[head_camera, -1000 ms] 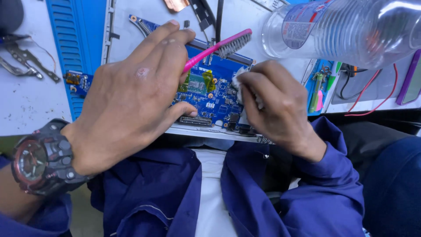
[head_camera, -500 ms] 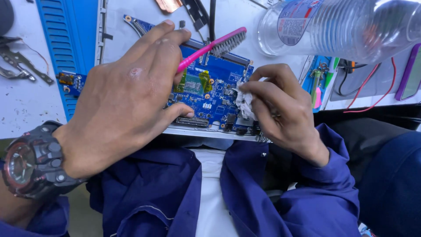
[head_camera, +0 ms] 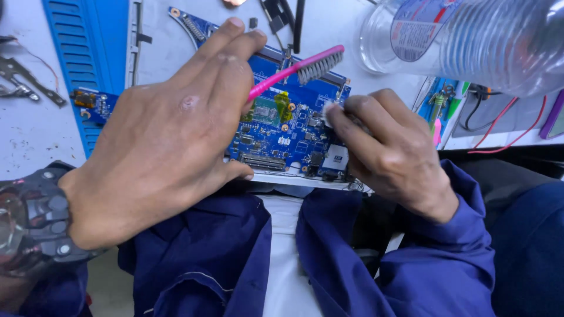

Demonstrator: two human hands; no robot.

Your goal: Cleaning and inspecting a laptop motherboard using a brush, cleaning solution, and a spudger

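Blue board: circuit board (head_camera: 294,132) flat at near edge of white surface (head_camera: 352,29), overhanging slightly toward lap.
Left hand: left hand (head_camera: 170,147) spread over board's left half, grip closed around handle of pink toothbrush (head_camera: 294,70), thumb pressed at board's near edge.
Brush: bristles lifted clear above board's far right corner, not touching.
Right hand: right hand (head_camera: 388,152) at board's right side, fingertips pinched shut on small white wad (head_camera: 330,110), pressed against board near its right edge.
Bottle: clear plastic bottle (head_camera: 470,41) lying on its side toward far right corner of surface, just beyond right hand; cap not visible.
Left side: blue ribbed mat (head_camera: 64,53), small blue board piece (head_camera: 91,103), loose metal parts (head_camera: 20,82) toward left edge.
Right edge: red wires (head_camera: 505,129) and small tools, well apart from board.
Risk 1: board sliding off near edge into lap, caused by sideways push from wad with only 1 thumb bracing.
Risk 2: fibres from wad snagging on small components, caused by hard rubbing.
Risk 3: bottle rolling onto board or leaking, caused by knock from right knuckles.
Risk 4: bristles flicking residue across board, caused by brush held tilted above it.
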